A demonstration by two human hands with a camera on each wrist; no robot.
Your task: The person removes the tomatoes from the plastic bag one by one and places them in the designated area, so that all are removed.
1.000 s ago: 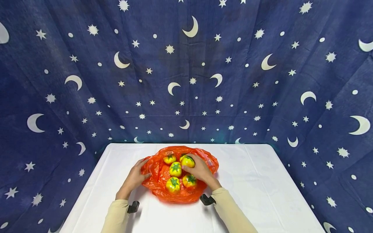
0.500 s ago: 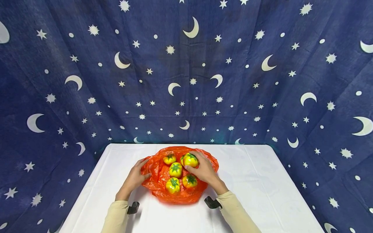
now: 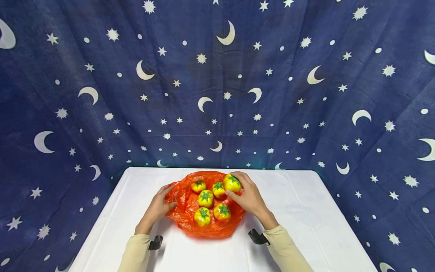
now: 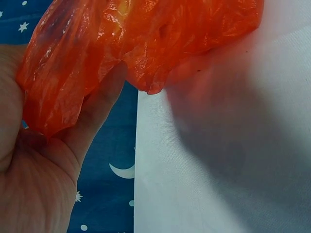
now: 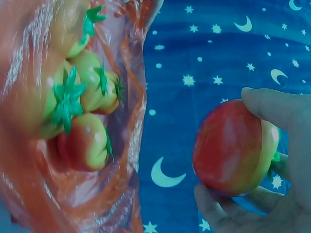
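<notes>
A red plastic bag point(image 3: 214, 231) lies spread with its mouth up on the table, several yellow-red tomatoes with green star-shaped tops inside, among them a tomato point(image 3: 205, 198) near the middle. My left hand point(image 3: 157, 206) holds the bag's left side; in the left wrist view the film point(image 4: 141, 39) runs between thumb and fingers. My right hand point(image 3: 250, 194) grips one tomato point(image 3: 232, 183) above the bag's right edge. The right wrist view shows this tomato point(image 5: 228, 150) held between thumb and fingers, apart from the bagged tomatoes.
The white table point(image 3: 299, 219) extends on both sides of the bag. A dark blue curtain point(image 3: 217, 94) with moons and stars hangs behind the table and along its sides. A black wrist mount point(image 3: 257, 237) sits beneath the right wrist.
My right hand has moved right and lifted the tomato away from the others, uncovering another tomato in the bag. The left hand keeps its place on the bag.
</notes>
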